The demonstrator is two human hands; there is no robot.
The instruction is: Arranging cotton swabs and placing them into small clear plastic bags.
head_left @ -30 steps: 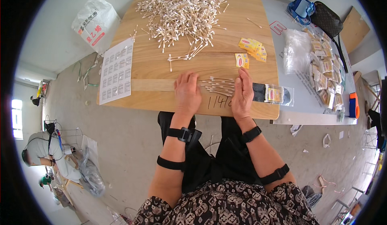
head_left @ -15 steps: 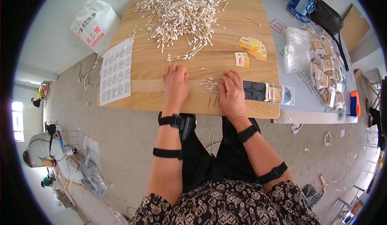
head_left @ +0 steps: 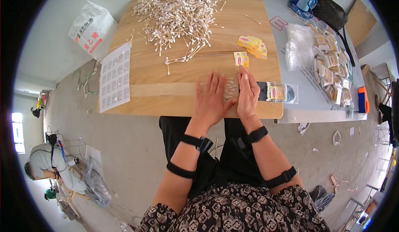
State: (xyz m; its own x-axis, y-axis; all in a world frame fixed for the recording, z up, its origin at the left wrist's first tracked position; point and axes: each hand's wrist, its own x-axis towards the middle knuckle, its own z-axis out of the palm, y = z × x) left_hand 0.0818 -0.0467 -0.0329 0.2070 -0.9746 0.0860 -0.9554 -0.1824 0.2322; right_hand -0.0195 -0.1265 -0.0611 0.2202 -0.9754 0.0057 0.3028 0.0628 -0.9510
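My left hand (head_left: 210, 101) lies flat over the near part of the table, fingers stretched and slightly smeared by motion. A small row of cotton swabs (head_left: 229, 86) sits between my two hands, partly hidden by the left one. My right hand (head_left: 248, 94) stands on its edge at the row's right side, fingers straight and holding nothing that I can see. Just right of it, a clear bag (head_left: 292, 94) holds a packed row of swabs with a yellow card (head_left: 277, 93), beside a dark strip (head_left: 261, 91). A large heap of loose cotton swabs (head_left: 178, 16) covers the far table.
Yellow cards (head_left: 252, 45) lie on the wooden table (head_left: 166, 99), with a printed sheet (head_left: 115, 77) at its left edge. On the grey side table are clear bags (head_left: 300, 47), filled swab packs (head_left: 332, 68), an orange-and-blue tape dispenser (head_left: 363, 100) and a dark bag (head_left: 330, 12).
My left hand has moved right, from beside the loose swabs to the small row, and its fingers have spread flat. My right hand has turned onto its edge beside the row.
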